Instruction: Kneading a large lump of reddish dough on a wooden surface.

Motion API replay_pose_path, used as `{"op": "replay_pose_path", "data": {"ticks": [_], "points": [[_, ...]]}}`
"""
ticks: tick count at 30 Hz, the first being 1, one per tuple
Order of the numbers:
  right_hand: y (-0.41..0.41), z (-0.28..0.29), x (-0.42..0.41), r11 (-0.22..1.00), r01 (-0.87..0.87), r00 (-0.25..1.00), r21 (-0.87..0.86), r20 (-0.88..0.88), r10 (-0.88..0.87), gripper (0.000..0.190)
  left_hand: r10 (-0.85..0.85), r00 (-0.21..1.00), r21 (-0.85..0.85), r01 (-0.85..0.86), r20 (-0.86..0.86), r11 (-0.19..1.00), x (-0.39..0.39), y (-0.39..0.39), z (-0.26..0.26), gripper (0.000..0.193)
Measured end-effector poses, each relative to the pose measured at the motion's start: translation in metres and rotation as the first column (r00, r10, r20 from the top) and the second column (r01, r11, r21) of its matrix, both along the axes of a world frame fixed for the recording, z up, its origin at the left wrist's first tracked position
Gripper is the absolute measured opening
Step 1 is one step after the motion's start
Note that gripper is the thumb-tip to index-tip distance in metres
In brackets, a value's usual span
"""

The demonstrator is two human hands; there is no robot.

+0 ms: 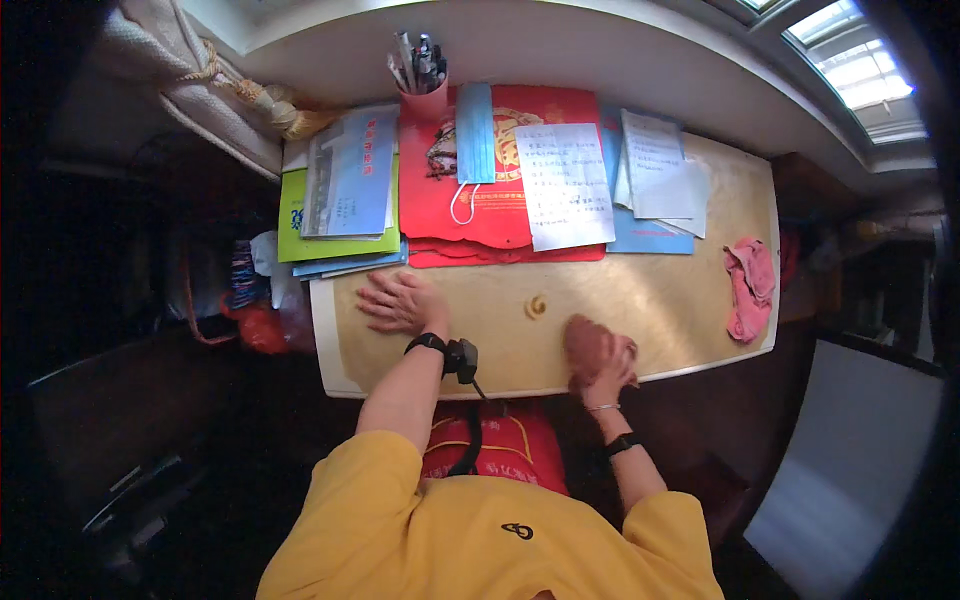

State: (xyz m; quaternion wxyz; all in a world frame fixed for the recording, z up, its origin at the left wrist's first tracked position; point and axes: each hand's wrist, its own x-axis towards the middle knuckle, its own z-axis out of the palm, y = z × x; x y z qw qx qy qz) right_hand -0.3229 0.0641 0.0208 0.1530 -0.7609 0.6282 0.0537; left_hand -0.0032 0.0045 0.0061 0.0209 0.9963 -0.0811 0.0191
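My left hand (pixel 396 304) lies flat, palm down, on the left part of the desk (pixel 480 330), fingers spread and holding nothing. At the desk's front edge, right of the middle, my right hand (pixel 611 367) is on a crumpled reddish-brown cloth (pixel 589 345), gripping it against the surface. A brown ring-shaped mark (pixel 535 307) shows on the desktop between my hands. At the far right lies a folded pink cloth (pixel 750 292).
Along the back stand a pink pen cup (pixel 426 99), red paper bags (pixel 427 202), a blue face mask (pixel 475 135) and handwritten sheets (pixel 566 187). Booklets (pixel 352 180) are stacked at the left. Plastic bags (pixel 266 322) hang beside the desk; a tied curtain (pixel 225 112) is behind.
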Motion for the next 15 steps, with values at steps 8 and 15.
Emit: {"op": "replay_pose_path", "data": {"ticks": [8, 15], "points": [[-0.074, -0.016, -0.091, 0.768, 0.624, 0.779, -0.14, 0.048, -0.625, 0.097, 0.0, 0.996, 0.015, -0.002, 0.093, 1.0, 0.001, -0.001, -0.013, 0.05], [-0.151, -0.046, -0.166, 0.693, 0.683, 0.723, -0.23, 0.076, -0.687, 0.099, -0.033, 0.987, 0.069, 0.023, 0.156, 0.997, 0.0, 0.001, -0.02, 0.05]]}}
